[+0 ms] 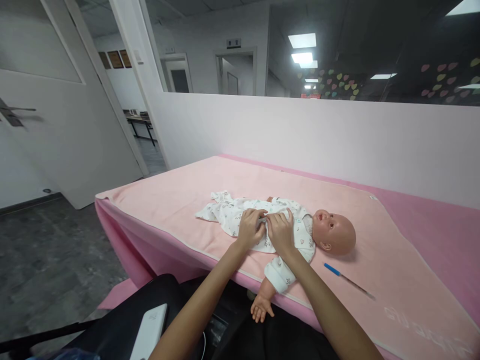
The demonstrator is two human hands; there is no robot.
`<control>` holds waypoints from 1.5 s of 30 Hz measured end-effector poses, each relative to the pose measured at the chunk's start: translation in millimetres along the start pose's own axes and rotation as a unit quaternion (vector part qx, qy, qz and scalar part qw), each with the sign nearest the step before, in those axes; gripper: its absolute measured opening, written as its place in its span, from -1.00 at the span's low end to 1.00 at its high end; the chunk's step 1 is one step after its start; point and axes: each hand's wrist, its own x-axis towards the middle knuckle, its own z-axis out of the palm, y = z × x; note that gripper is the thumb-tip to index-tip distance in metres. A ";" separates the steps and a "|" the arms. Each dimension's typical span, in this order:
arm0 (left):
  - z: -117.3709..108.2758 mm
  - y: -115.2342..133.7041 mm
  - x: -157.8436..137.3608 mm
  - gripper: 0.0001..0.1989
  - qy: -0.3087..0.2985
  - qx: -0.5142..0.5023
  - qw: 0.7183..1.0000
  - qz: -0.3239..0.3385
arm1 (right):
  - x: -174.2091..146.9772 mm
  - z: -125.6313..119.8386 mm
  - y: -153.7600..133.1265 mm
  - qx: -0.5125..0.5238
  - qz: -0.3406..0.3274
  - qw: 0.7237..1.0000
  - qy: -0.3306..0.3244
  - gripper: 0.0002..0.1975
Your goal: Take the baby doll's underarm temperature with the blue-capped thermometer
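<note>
A baby doll [335, 234] lies on its back on a pink blanket [165, 200], its head to the right. It wears a white patterned outfit [232, 212]. My left hand [250, 227] is closed on the cloth at the middle of the outfit's front, fingers bent. Close beside it, my right hand [279, 231] pinches the same front, its thumb raised a little. A small pale bit shows between the fingertips, too small to make out. One doll arm [263, 297] hangs past the near edge of the table, towards me.
A thin stick with a blue handle [348, 281] lies right of the doll. A brighter pink cloth [431, 220] shows under the blanket. Behind stands a white wall [300, 132] with a window above. A white power bank [150, 330] rests at lower left, near a door [67, 125].
</note>
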 end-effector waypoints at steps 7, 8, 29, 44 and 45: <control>2.4 0.0 -1.3 -0.70 0.041 -0.030 0.998 -0.024 | -0.1 -1.4 -0.9 -0.011 0.000 1.000 -0.003 -0.80; 2.1 0.0 -1.3 -0.69 0.039 -0.030 0.998 -0.029 | -0.1 -1.6 -1.2 -0.010 -0.002 1.000 -0.002 -0.80; -6.5 -8.8 3.0 -0.86 0.150 -0.025 0.975 -0.159 | -2.2 -3.2 -1.4 0.008 0.059 0.998 0.035 -0.83; 5.2 5.3 -0.5 -0.84 0.013 0.118 0.987 0.105 | -1.1 -3.3 -1.6 -0.019 0.072 0.997 0.016 -0.86; 5.2 5.0 -0.5 -0.83 0.020 0.123 0.986 0.106 | -1.0 -3.5 -1.7 -0.021 0.073 0.997 0.016 -0.86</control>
